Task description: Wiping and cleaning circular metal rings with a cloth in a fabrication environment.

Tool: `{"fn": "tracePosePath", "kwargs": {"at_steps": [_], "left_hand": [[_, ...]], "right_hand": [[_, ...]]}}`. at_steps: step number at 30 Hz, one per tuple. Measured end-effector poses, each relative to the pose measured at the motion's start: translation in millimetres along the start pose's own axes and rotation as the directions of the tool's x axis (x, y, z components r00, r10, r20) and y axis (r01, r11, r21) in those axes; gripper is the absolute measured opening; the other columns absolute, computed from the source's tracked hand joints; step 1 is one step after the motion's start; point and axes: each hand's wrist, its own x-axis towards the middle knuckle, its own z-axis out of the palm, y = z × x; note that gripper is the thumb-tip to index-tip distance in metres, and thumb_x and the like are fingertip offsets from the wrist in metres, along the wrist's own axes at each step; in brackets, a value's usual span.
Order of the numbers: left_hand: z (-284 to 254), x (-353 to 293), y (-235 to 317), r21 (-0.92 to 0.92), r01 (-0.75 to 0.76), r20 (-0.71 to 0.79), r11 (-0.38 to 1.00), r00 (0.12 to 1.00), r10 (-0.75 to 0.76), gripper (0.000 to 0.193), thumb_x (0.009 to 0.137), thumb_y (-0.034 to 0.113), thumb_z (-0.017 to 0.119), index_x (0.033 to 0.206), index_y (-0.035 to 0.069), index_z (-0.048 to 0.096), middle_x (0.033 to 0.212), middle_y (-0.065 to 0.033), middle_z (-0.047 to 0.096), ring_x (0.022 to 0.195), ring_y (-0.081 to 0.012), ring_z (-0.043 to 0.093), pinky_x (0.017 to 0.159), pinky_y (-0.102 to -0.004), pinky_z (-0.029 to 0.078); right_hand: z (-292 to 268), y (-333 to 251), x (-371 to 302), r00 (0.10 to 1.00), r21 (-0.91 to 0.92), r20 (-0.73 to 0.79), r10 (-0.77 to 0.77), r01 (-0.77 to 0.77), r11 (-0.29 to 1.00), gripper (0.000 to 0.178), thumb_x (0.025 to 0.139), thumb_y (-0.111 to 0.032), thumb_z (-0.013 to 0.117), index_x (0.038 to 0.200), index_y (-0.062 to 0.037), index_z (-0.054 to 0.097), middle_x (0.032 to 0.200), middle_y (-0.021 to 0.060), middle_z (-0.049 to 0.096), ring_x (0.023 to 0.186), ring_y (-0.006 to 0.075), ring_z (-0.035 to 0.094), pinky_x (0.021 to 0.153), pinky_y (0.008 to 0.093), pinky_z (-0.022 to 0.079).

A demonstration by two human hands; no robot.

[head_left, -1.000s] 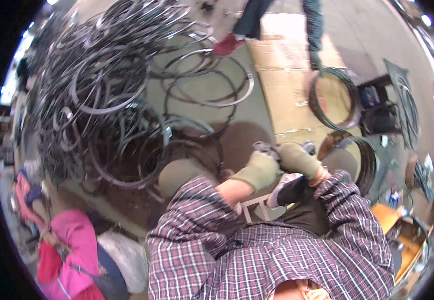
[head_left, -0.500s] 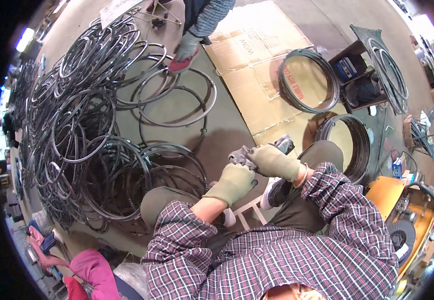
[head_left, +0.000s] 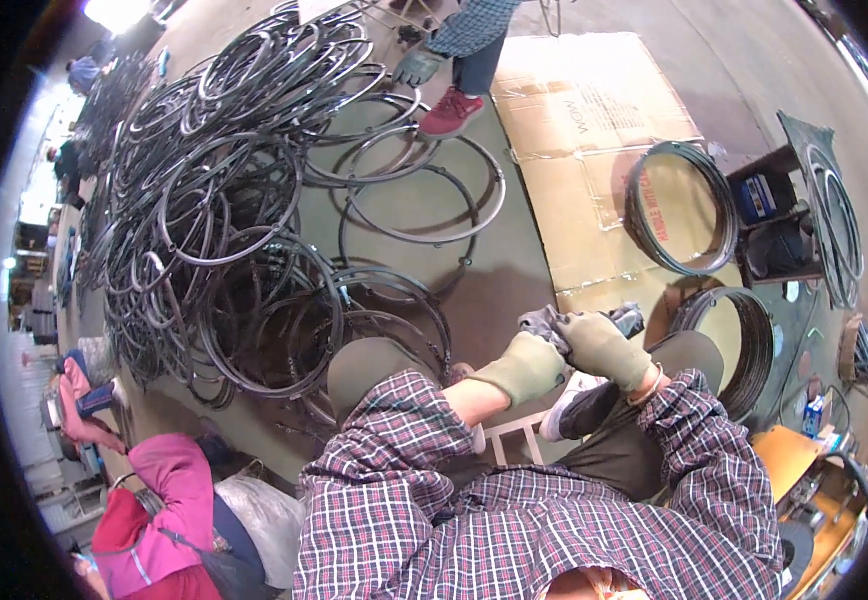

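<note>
Both my hands are gloved in pale beige knit and meet in front of my knees. My left hand (head_left: 526,368) is closed, its fingers curled at a crumpled grey cloth-like piece (head_left: 538,319). Pressed close beside it, my right hand (head_left: 604,348) is closed too, with more grey material showing past its far side. Whether the grey piece is a rag or a glove I cannot tell. My fingertips are mostly hidden.
To the left rises a big tangled heap of black and grey hoops (head_left: 244,190). Flattened cardboard (head_left: 584,110) lies ahead, bearing a hoop stack (head_left: 684,210); another stack (head_left: 729,350) stands by my right knee. A co-worker's red shoe (head_left: 451,112) is ahead; a person in pink (head_left: 169,490) sits behind left.
The view has swung left, so everything sits farther right. My hands stay together on the grey piece. The co-worker's gloved hand has moved away from the red shoe.
</note>
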Motion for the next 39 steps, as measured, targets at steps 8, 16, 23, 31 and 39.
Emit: {"fn": "tracePosePath", "kwargs": {"at_steps": [8, 16, 23, 31, 39], "left_hand": [[-3, -5, -1, 0.026, -0.011, -0.005, 1.0, 1.0, 0.011, 0.034, 0.088, 0.039, 0.062, 0.09, 0.007, 0.074, 0.09, -0.013, 0.073, 0.085, -0.0288, 0.071, 0.074, -0.0414, 0.055], [-32, -19, 11, 0.068, 0.03, -0.081, 0.997, 0.996, -0.024, 0.031, 0.086, 0.035, 0.062, 0.087, 0.008, 0.076, 0.09, -0.0131, 0.073, 0.086, -0.0291, 0.071, 0.077, -0.0409, 0.055], [-17, -16, 3, 0.073, 0.015, -0.066, 0.997, 0.998, -0.01, 0.032, 0.084, 0.036, 0.063, 0.087, 0.006, 0.075, 0.088, -0.0136, 0.073, 0.084, -0.0292, 0.07, 0.077, -0.0409, 0.054], [-17, -18, 4, 0.078, 0.038, -0.108, 0.996, 0.994, -0.03, 0.031, 0.082, 0.036, 0.065, 0.086, 0.007, 0.076, 0.087, -0.0137, 0.073, 0.084, -0.0294, 0.07, 0.079, -0.0415, 0.053], [2, 13, 6, 0.141, 0.124, -0.042, 0.982, 0.992, -0.119, 0.032, 0.078, 0.03, 0.067, 0.106, 0.017, 0.073, 0.106, -0.0037, 0.07, 0.098, -0.028, 0.064, 0.072, -0.0489, 0.046]], "right_hand": [[-8, -5, 0, 1.0, 0.052, 0.019, 0.012, -0.013, 0.999, 0.022, 0.083, -0.015, 0.06, 0.099, -0.0006, 0.064, 0.094, 0.0201, 0.069, 0.09, 0.0362, 0.068, 0.079, 0.0455, 0.054], [-4, -3, 0, 1.0, 0.09, 0.019, -0.01, 0.008, 0.996, 0.023, 0.083, -0.02, 0.061, 0.096, -0.0022, 0.066, 0.09, 0.0206, 0.069, 0.085, 0.0382, 0.068, 0.076, 0.0471, 0.054], [-7, -3, 4, 0.999, 0.079, 0.001, -0.035, 0.035, 0.996, 0.024, 0.085, -0.022, 0.059, 0.096, -0.0033, 0.066, 0.09, 0.0201, 0.069, 0.084, 0.0383, 0.068, 0.076, 0.0474, 0.053], [-8, -1, 7, 0.999, 0.055, 0.03, -0.021, 0.019, 0.998, 0.028, 0.085, -0.026, 0.06, 0.1, -0.0035, 0.066, 0.091, 0.0221, 0.068, 0.085, 0.0407, 0.067, 0.076, 0.0482, 0.054], [-20, -7, 3, 0.996, 0.048, 0.09, 0.016, -0.021, 0.999, 0.031, 0.081, -0.02, 0.064, 0.108, -0.0044, 0.064, 0.098, 0.0234, 0.068, 0.093, 0.0425, 0.065, 0.082, 0.0482, 0.051]]}}
